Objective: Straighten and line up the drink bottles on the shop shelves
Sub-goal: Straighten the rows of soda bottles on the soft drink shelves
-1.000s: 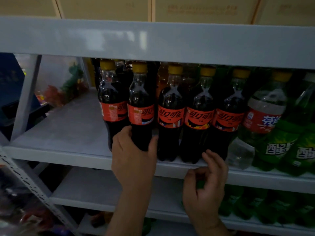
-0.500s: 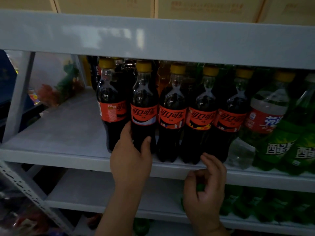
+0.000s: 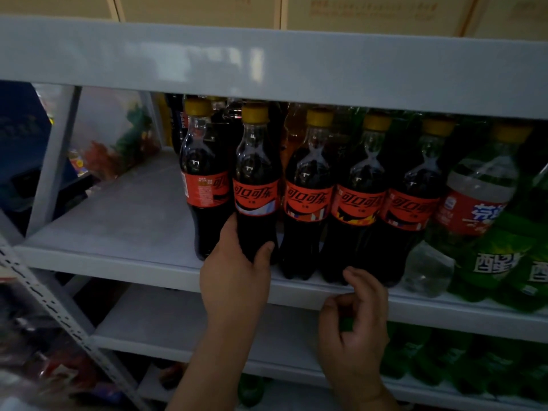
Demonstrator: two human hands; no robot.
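Observation:
A row of dark cola bottles with yellow caps and red labels stands along the front of the middle shelf point(image 3: 118, 262). My left hand point(image 3: 237, 280) grips the lower body of the second cola bottle point(image 3: 257, 185), whose label faces forward. The leftmost cola bottle point(image 3: 204, 179) stands slightly further back with its label turned sideways. My right hand point(image 3: 355, 324) hovers with curled fingers at the shelf's front edge, below the fourth cola bottle point(image 3: 360, 200), holding nothing. More bottles stand behind the row, mostly hidden.
Green bottles point(image 3: 492, 262) and a clear bottle with a red label point(image 3: 477, 197) fill the shelf's right side. The upper shelf edge point(image 3: 267, 60) hangs low over the caps. Cartons point(image 3: 355, 10) sit above. More green bottles point(image 3: 430, 357) line the lower shelf.
My left hand has turned the second cola bottle so its label faces front, and shifted it slightly right. My right hand stays by the shelf edge.

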